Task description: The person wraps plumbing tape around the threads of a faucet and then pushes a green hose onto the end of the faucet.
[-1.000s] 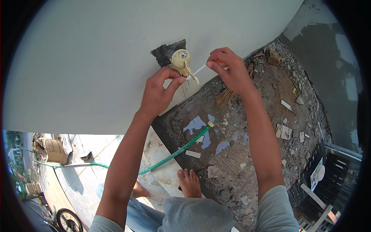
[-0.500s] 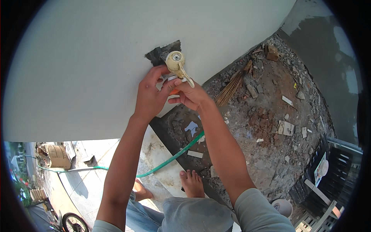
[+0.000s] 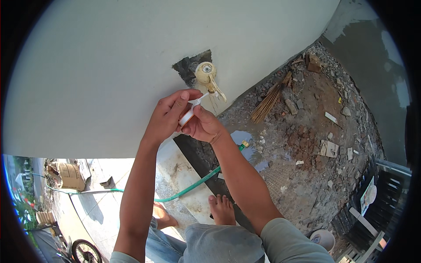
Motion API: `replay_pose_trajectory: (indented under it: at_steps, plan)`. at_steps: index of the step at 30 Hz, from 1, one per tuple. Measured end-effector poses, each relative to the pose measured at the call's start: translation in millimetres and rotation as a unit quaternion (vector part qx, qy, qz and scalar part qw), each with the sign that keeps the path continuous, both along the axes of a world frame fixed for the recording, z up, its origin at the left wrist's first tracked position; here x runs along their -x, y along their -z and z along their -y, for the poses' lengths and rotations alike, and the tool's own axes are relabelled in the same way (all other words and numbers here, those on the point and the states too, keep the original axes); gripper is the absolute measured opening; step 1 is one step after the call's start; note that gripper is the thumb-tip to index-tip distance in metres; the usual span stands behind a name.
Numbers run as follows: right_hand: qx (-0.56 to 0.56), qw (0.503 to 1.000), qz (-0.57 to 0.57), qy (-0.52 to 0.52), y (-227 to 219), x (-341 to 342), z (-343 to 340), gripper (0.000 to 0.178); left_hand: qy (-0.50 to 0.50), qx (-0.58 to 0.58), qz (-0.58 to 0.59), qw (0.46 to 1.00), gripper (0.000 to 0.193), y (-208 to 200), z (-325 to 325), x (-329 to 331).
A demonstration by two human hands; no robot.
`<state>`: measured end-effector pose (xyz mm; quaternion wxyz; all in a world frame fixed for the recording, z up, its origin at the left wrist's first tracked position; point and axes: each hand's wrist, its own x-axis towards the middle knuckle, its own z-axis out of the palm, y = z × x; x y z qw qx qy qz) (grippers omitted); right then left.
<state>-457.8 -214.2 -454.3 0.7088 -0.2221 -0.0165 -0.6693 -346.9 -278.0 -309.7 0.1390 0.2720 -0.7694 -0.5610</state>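
A cream-coloured tap [image 3: 205, 73] with a lever handle sticks out of a rough dark cut-out [image 3: 189, 68] in the pale wall. Just below it, my hands come together round a small white and orange roll of thread seal tape [image 3: 187, 117]. A thin white strip runs from the hands up to the tap's outlet. My right hand [image 3: 202, 126] grips the roll from the right, thumb on top. My left hand [image 3: 168, 115] is closed at the roll's left side, its forefinger along the strip; its other fingers are partly hidden.
A green hose [image 3: 193, 188] with a brass-coloured end [image 3: 244, 144] crosses the ground under my right arm. Rubble, tile scraps and a twig broom [image 3: 269, 101] lie to the right. A white bucket [image 3: 323, 240] stands lower right, a cardboard box [image 3: 66, 176] far left.
My hands have drawn down and away from the tap with the roll, and a strip of tape now stretches between. The view has shifted slightly; the hose end has come into sight.
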Motion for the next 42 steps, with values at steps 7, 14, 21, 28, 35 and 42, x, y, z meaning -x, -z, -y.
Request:
replay_pose_trajectory:
  at_steps: [7,14,21,28,35,42]
  plan:
    - [0.019,0.999,0.029,0.005,-4,-12,-21,0.075,0.098,-0.224,-0.003,0.97,0.05,25,34,21]
    - [-0.081,0.995,0.054,0.026,-9,-18,-44,0.079,0.101,-0.267,-0.096,0.954,0.044,39,15,37]
    - [-0.16,0.977,0.113,0.087,-16,-27,-111,0.05,0.104,-0.199,-0.094,0.97,0.052,47,19,40]
    - [-0.184,0.942,0.187,0.211,-35,-14,-156,0.022,0.104,-0.2,-0.129,0.966,0.05,54,15,40]
    - [-0.065,0.94,0.272,0.197,-58,-8,-172,0.039,0.102,-0.188,-0.132,0.968,0.048,55,13,39]
    - [-0.207,0.918,0.088,0.327,-78,8,-179,0.04,0.103,-0.168,-0.119,0.973,0.047,53,12,40]
